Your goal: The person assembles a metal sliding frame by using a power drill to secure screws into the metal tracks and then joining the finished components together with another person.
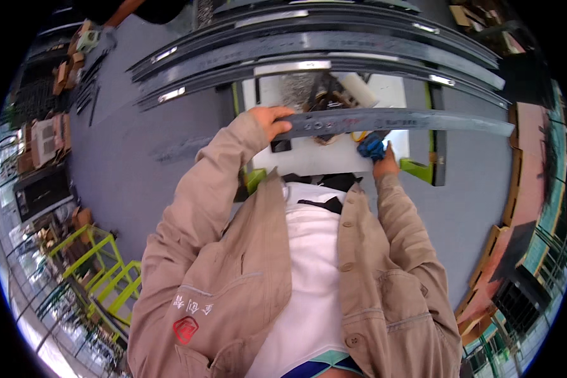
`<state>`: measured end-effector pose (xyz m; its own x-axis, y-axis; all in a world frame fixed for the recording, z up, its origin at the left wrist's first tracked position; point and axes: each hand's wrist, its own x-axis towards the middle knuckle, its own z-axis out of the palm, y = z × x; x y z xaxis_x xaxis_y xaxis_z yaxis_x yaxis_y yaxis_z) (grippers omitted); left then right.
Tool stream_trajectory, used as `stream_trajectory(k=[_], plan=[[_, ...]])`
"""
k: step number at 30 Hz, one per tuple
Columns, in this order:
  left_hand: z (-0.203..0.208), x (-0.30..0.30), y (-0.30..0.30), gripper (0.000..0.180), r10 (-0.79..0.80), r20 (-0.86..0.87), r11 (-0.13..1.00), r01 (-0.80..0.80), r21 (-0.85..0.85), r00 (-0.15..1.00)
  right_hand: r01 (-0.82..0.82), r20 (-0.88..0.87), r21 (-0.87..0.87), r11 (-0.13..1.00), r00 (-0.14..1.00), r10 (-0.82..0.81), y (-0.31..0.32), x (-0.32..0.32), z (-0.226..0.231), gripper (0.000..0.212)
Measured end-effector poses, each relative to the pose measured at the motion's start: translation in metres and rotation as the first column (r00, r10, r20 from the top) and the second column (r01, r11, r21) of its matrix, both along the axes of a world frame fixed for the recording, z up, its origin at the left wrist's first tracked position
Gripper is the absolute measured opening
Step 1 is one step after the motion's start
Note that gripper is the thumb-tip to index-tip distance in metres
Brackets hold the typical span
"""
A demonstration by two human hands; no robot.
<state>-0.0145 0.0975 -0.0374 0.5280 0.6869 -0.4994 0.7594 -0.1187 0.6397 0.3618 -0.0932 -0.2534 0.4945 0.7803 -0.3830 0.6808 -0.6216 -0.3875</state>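
A long grey metal profile strip (397, 121), covered in film with printed marks, runs left to right in front of me. My left hand (272, 122) is closed around it left of its middle, thumb on the near side. Just below the strip, my right hand (386, 164) grips a blue and black object (372, 146), bunched in outline; its kind is not clear. Its fingers are partly hidden behind that object. Beneath the strip lies a white tabletop (309, 162) with a white roll (358, 90) and a dark, cluttered heap partly covered by the strip.
Several more long profiles (321, 43) lie parallel beyond the table. Green and black stand legs (422, 169) flank the tabletop. To the right runs a long row of pinkish boards and cardboard (528, 170). Yellow-green frames (101, 264) stand at left on the grey floor.
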Motion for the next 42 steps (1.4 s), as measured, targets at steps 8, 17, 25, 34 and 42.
stream_trajectory(k=[8, 17, 25, 34, 42], plan=[[0.011, 0.003, -0.038, 0.033, -0.063, 0.066, 0.897, 0.027, 0.442, 0.996, -0.050, 0.087, 0.646, 0.762, 0.996, -0.009, 0.042, 0.022, 0.160, 0.046], [-0.031, 0.009, -0.018, 0.041, 0.038, 0.152, 0.552, -0.148, 0.821, 0.988, -0.558, 0.533, 0.295, 0.775, 0.769, 0.351, 0.124, 0.076, 0.193, 0.042], [-0.036, 0.036, 0.005, 0.029, 0.412, 0.080, 0.424, -0.268, 0.865, 0.908, -0.575, 0.500, 0.452, 0.682, 0.796, 0.340, 0.174, 0.074, 0.188, 0.025], [-0.010, 0.055, -0.008, 0.039, 0.509, 0.204, 0.392, -0.436, 0.810, 0.836, -0.576, 0.217, 0.689, 0.440, 0.743, 0.633, 0.320, 0.035, 0.264, 0.027], [0.153, -0.037, -0.030, 0.034, 0.646, 0.156, 0.091, -0.278, 0.956, 0.747, -0.915, 0.168, 0.140, 0.378, 0.398, 0.902, 0.494, -0.022, 0.236, 0.072]])
